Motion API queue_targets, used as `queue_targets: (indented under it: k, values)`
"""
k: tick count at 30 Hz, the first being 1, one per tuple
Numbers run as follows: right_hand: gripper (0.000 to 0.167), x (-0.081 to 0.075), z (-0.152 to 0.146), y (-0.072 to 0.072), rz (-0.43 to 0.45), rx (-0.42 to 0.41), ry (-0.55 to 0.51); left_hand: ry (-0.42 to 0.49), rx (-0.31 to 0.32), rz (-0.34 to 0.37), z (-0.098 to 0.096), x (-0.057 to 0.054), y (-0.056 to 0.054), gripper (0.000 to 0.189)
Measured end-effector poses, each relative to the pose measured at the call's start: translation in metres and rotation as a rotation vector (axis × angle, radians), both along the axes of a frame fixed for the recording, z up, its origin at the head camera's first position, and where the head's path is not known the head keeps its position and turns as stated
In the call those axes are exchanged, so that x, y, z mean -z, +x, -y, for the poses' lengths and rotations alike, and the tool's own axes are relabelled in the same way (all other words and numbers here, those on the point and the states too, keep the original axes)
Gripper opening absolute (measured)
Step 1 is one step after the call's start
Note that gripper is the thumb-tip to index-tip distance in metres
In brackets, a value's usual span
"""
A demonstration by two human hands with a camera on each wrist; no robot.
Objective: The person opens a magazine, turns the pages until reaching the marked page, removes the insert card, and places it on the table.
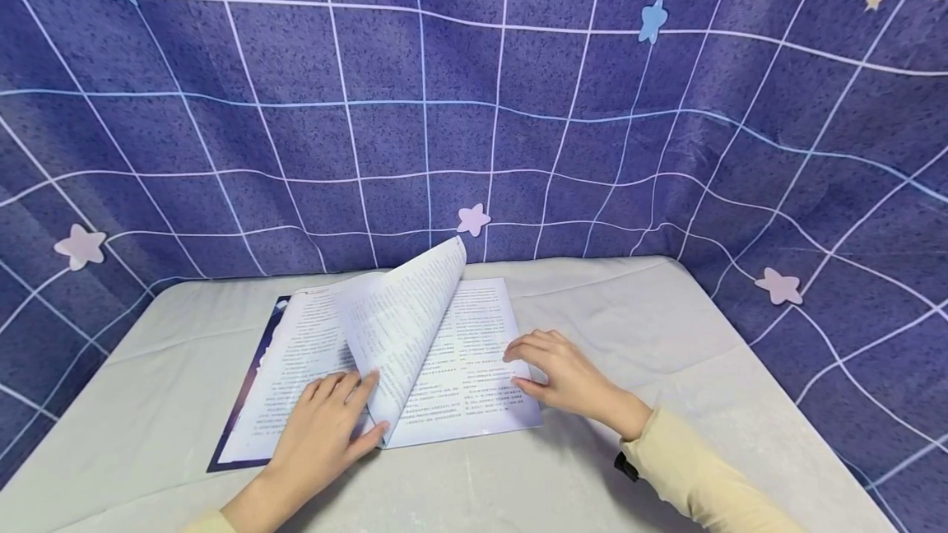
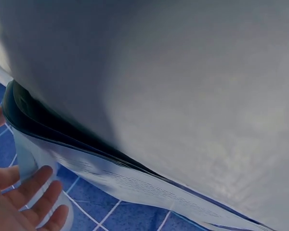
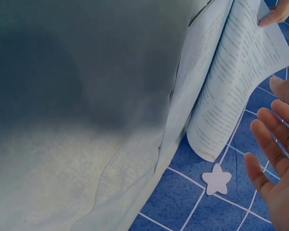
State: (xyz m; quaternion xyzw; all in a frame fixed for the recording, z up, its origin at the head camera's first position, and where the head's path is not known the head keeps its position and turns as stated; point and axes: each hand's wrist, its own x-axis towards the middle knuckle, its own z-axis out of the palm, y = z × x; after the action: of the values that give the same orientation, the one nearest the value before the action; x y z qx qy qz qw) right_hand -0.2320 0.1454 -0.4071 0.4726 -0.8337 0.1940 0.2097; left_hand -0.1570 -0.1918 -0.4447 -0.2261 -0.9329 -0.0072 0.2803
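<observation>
An open book (image 1: 474, 385) with printed text lies on the pale cloth surface. One of its leaves (image 1: 403, 311) stands lifted and curls over between the two sides, its top corner raised. My left hand (image 1: 322, 422) rests at the book's lower middle, index fingertip at the leaf's edge and thumb by the spine. In the left wrist view its fingers (image 2: 45, 195) are spread loosely beside the paper. At the right page's outer edge is my right hand (image 1: 566, 377), fingers slightly bent and holding nothing; the right wrist view also shows these fingers (image 3: 274, 139) apart from the paper.
A dark blue cover edge (image 1: 240, 410) shows along the book's left side. Behind and beside the pale cloth surface (image 1: 607, 303) hangs a blue curtain (image 1: 459, 138) with a grid and stars. A small black object (image 1: 625, 465) sits under the right wrist.
</observation>
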Motion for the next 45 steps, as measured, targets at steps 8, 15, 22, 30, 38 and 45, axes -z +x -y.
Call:
queue_targets:
  k: [8, 15, 22, 30, 38, 45]
  values:
    - [0.026, 0.003, 0.000, -0.001, -0.027, -0.010, -0.009, -0.002, -0.040, -0.052, 0.001, 0.000, 0.001, 0.057]
    - [0.026, 0.005, -0.001, -0.002, -0.057, -0.020, -0.029, -0.016, -0.045, -0.053, 0.002, 0.000, 0.001, 0.050]
    - [0.026, 0.004, -0.001, -0.001, -0.009, -0.011, -0.019, 0.044, 0.008, -0.026, 0.004, 0.004, -0.002, 0.052]
    - [0.026, 0.004, -0.002, 0.000, 0.009, 0.001, -0.008, 0.036, 0.086, 0.098, 0.008, 0.006, -0.007, 0.058]
    - [0.027, 0.006, -0.002, -0.001, 0.007, 0.010, 0.015, 0.017, 0.086, 0.165, 0.008, 0.011, -0.002, 0.052]
    - [0.038, 0.010, -0.003, 0.001, 0.115, 0.047, 0.156, 0.018, 0.049, 0.176, 0.007, 0.010, -0.001, 0.053]
